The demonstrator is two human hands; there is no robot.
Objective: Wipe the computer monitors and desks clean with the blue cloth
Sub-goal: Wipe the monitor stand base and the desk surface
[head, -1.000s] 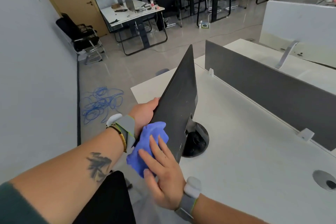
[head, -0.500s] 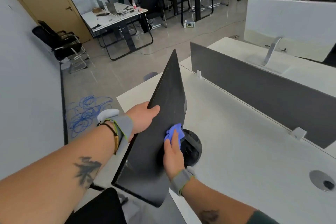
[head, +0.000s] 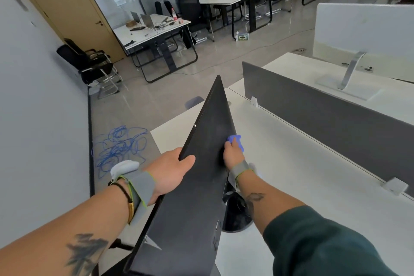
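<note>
A black monitor (head: 201, 175) stands on its round black base (head: 237, 215) near the left end of the white desk (head: 302, 175), seen edge-on from behind. My left hand (head: 172, 170) grips its left edge, thumb lying on the back panel. My right hand (head: 233, 154) presses the blue cloth (head: 236, 140) against the monitor's right edge, about halfway up. Only a small part of the cloth shows past my fingers.
A dark grey divider (head: 324, 116) runs along the desk's far side, with a white monitor (head: 363, 36) on the desk beyond it. A tangle of blue cable (head: 118, 148) lies on the floor by the left wall. Black chairs and other desks stand further back.
My right hand has carried the cloth from the monitor's lower part, near the base, up along its right edge. My left hand has kept its grip, and the view has risen over the monitor.
</note>
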